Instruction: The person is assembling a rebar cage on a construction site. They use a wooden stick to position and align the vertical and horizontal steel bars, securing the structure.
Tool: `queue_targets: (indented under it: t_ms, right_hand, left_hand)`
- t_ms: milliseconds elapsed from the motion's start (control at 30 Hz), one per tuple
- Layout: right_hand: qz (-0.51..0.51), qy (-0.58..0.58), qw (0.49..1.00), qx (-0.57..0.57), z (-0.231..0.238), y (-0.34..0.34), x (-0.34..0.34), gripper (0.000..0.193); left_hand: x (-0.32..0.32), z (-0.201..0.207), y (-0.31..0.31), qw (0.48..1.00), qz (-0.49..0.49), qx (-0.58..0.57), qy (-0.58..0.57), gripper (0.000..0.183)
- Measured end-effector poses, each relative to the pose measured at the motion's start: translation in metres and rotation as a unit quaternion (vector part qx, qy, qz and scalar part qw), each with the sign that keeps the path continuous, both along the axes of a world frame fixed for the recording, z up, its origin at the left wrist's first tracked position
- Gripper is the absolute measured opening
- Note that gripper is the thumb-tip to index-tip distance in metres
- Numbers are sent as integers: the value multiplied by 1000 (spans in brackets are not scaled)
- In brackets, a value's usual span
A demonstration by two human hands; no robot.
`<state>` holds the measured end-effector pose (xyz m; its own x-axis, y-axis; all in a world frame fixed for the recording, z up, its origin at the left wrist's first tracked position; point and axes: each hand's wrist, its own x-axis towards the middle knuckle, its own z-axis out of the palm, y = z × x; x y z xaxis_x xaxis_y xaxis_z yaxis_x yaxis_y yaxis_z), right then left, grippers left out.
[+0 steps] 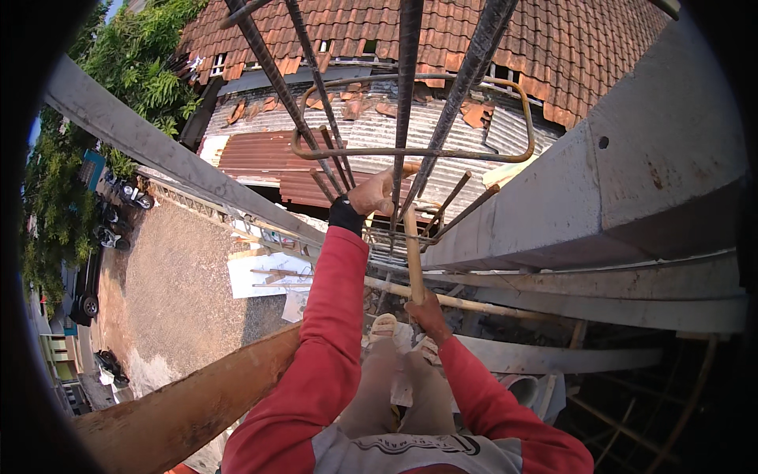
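Note:
Upright steel rebars (404, 87) rise in front of me, with a bent rectangular rebar stirrup (426, 152) around them. My left hand (373, 194), with a black band at the wrist, is closed around one of the uprights just below the stirrup. My right hand (428, 314) is lower and nearer, closed on the lower end of a pale wooden handle (414, 257). That handle stands nearly upright, its top close to the rebars below my left hand. Whether a tool head is fixed to its top I cannot tell.
Grey concrete beams (545, 197) run along the right, and another (189, 142) slants at the left. A wooden plank (197, 399) lies at lower left. My feet (384, 325) are on a narrow footing high above a gravel yard (189, 276). Beyond is a tiled roof (568, 55).

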<state>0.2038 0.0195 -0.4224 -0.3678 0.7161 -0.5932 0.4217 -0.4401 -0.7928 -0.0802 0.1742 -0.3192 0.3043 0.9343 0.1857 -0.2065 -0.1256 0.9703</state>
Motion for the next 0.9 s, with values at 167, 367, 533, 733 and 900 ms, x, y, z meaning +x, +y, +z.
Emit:
queue_targets:
  t_ms: [167, 367, 533, 733, 900]
  right_hand:
    - [6, 80, 997, -19, -1, 13, -6, 25]
    - [-57, 129, 988, -58, 1, 21, -33, 19]
    - [-76, 170, 980, -73, 0, 38, -44, 17]
    - [-67, 184, 977, -81, -8, 42, -47, 22]
    - [-69, 133, 988, -34, -7, 40, -49, 21]
  left_hand:
    - [-3, 3, 15, 973, -29, -63, -218, 113]
    - [29, 17, 20, 979, 145, -104, -100, 99]
    - [42, -2, 51, 966, 62, -54, -246, 96]
    - [30, -8, 37, 981, 94, -74, -149, 58]
    - [30, 12, 27, 984, 80, -49, -149, 43]
